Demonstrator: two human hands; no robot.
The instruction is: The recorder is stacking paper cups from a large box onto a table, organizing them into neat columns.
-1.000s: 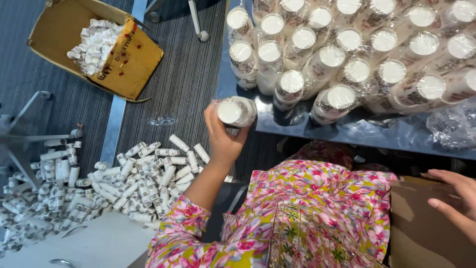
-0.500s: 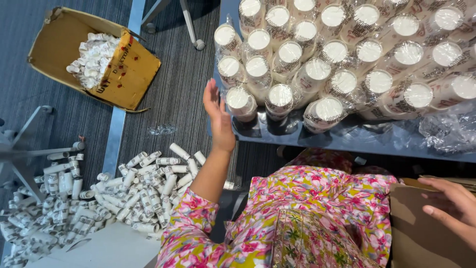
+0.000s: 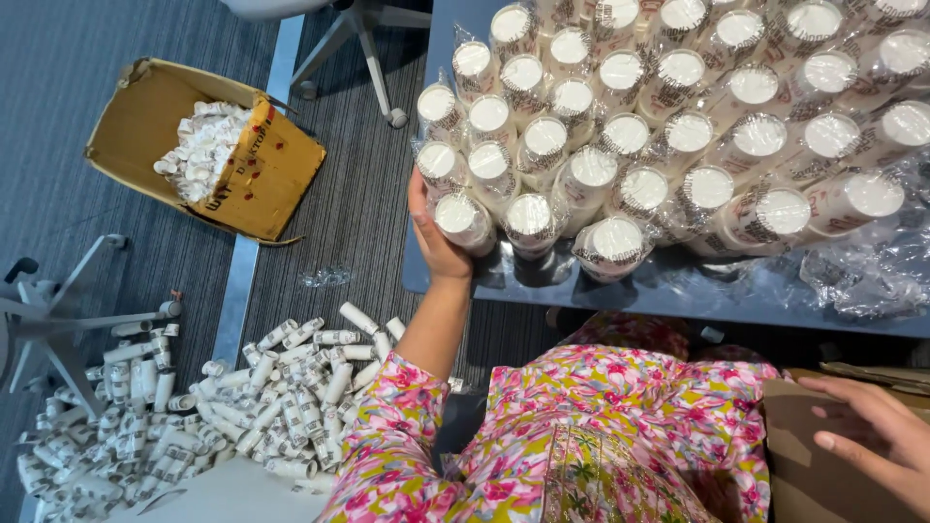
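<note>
While the left hand [image 3: 436,237] cups an upright wrapped cup stack [image 3: 463,221] at the bench [image 3: 678,291] edge, the right hand [image 3: 872,436] rests open, well apart.

Quantities in view:
- Wrapped cup stacks on the desk [image 3: 668,291]: roughly thirty; exact count not determinable at the frame edge.
- Cardboard boxes [image 3: 145,126]: one.
- Loose rolls on the floor [image 3: 281,397]: too many to count.
- Hands: two.

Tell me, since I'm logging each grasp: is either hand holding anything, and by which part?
The left hand cups the side of a wrapped cup stack at the table's edge; a closed grip cannot be told. The right hand lies flat on a cardboard box.
</note>
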